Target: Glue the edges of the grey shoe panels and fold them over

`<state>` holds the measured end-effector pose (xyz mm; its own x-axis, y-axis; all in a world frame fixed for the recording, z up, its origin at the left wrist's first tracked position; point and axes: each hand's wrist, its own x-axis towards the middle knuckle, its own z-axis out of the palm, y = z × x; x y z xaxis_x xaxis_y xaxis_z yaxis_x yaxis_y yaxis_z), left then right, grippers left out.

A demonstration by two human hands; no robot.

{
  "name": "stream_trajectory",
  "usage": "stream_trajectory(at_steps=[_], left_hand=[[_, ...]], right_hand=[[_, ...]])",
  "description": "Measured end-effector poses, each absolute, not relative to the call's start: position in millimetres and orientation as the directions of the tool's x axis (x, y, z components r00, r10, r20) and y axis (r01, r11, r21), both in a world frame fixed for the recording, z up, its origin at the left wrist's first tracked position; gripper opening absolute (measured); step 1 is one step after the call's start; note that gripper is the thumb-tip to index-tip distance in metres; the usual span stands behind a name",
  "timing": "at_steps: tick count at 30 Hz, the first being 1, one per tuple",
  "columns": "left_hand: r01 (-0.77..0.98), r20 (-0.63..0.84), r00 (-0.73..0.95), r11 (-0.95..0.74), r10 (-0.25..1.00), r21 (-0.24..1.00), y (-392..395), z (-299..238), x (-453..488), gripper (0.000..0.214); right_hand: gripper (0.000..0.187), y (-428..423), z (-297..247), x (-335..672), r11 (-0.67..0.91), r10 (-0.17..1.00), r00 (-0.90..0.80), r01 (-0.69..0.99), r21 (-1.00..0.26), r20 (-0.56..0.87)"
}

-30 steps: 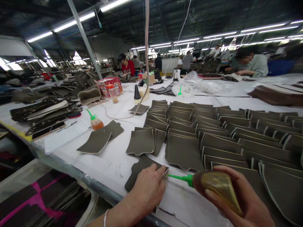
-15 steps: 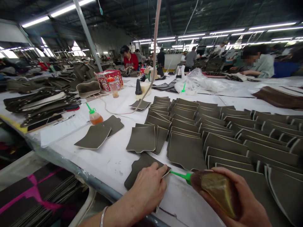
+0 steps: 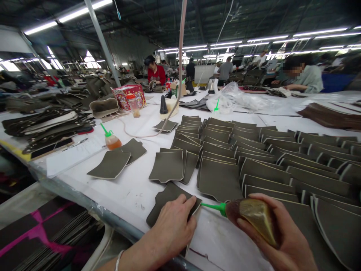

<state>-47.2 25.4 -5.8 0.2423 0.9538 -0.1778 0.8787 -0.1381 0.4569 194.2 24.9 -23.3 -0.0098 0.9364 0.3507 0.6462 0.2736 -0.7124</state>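
Observation:
My right hand (image 3: 284, 233) is closed round a squeeze bottle (image 3: 254, 218) with dark, amber-brown contents, tilted on its side. Its green nozzle (image 3: 213, 206) points left, the tip at the edge of a dark olive leather-like piece (image 3: 160, 203). My left hand (image 3: 176, 220) grips this piece near the table's front edge, fingers bent and the index finger lying along its right corner. The left thumb and the underside of the piece are hidden. Just behind lie similar pieces (image 3: 166, 165), overlapping one another.
Rows of overlapping olive pieces (image 3: 217, 177) cover the right of the white table. Two loose pieces (image 3: 109, 164) and a second green-nozzled bottle (image 3: 113, 141) lie left. A hose (image 3: 180, 56) hangs down to the tabletop. Co-workers sit farther back, one in a red top (image 3: 158, 75).
The view has shifted slightly, so most things sit a little farther left. Both hands keep their grips, and the nozzle tip stays at the edge of the piece.

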Motion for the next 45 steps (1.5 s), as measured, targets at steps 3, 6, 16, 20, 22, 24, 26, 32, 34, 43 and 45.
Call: stream_trajectory(at_steps=[3, 6, 16, 20, 22, 24, 26, 32, 34, 43, 45], left_hand=[[0.880, -0.176, 0.243, -0.141, 0.954, 0.453, 25, -6, -47, 0.050], [0.878, -0.172, 0.252, -0.150, 0.952, 0.454, 25, -4, -48, 0.049], [0.881, -0.172, 0.249, -0.149, 0.953, 0.449, 24, -3, -49, 0.050], [0.872, -0.171, 0.260, -0.156, 0.950, 0.463, 25, -2, -48, 0.048], [0.869, -0.172, 0.261, -0.153, 0.950, 0.471, 25, -2, -48, 0.047], [0.865, -0.170, 0.261, -0.152, 0.950, 0.477, 24, -1, -50, 0.048], [0.861, -0.169, 0.265, -0.154, 0.949, 0.484, 24, -1, -51, 0.049], [0.848, -0.150, 0.283, -0.174, 0.947, 0.501, 26, -4, -54, 0.049], [0.843, -0.142, 0.278, -0.171, 0.950, 0.509, 25, -5, -54, 0.050], [0.842, -0.138, 0.285, -0.179, 0.949, 0.510, 23, -5, -53, 0.050], [0.845, -0.133, 0.283, -0.181, 0.950, 0.504, 23, -5, -53, 0.049]], right_hand=[[0.044, 24, -26, 197, 0.256, 0.949, -0.021, 0.628, -0.735, 0.313], [0.044, 21, -26, 198, 0.224, 0.974, -0.100, 0.572, -0.789, 0.204], [0.050, 27, -31, 200, 0.176, 0.967, 0.040, 0.606, -0.776, 0.251], [0.046, 22, -31, 199, 0.158, 0.987, -0.063, 0.564, -0.811, 0.148], [0.045, 23, -29, 199, 0.155, 0.988, -0.077, 0.541, -0.826, 0.135], [0.046, 25, -28, 200, 0.154, 0.986, -0.029, 0.553, -0.819, 0.166], [0.048, 26, -28, 202, 0.150, 0.982, 0.009, 0.574, -0.805, 0.190], [0.049, 20, -27, 200, 0.116, 0.988, -0.144, 0.475, -0.872, 0.053], [0.049, 21, -27, 199, 0.117, 0.992, -0.099, 0.477, -0.871, 0.079], [0.047, 15, -26, 199, 0.138, 0.990, -0.053, 0.548, -0.825, 0.130], [0.046, 17, -25, 198, 0.149, 0.986, -0.018, 0.564, -0.812, 0.168]])
